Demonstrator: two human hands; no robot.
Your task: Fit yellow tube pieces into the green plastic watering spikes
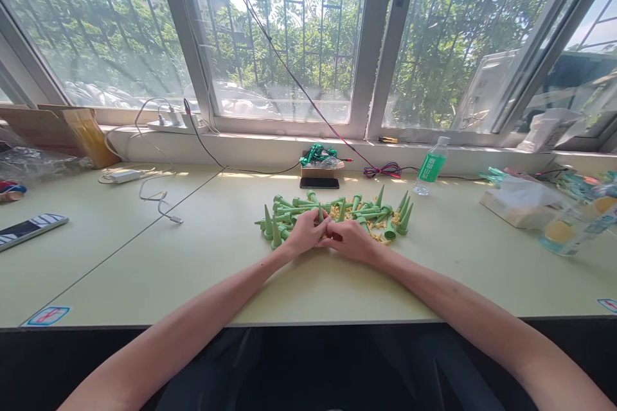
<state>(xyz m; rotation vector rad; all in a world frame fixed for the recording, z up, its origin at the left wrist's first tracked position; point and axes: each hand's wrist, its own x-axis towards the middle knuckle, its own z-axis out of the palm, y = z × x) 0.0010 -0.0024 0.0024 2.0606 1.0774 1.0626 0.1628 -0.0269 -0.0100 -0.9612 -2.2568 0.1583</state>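
My left hand is closed, with the pointed tip of a green plastic cone spike standing up between its fingers. Right against it, my right hand has its fingers pinched together; what they hold is too small and hidden to make out. Around both hands spreads a pile of green plastic cone spikes, some upright like the spike at the right edge, others lying down like the spike nearby. Small yellow pieces are scattered among them.
Behind the pile lie a black phone and a small box with green material. A bottle stands back right, near a tissue box and a tilted bottle. At left are a white cable and another phone.
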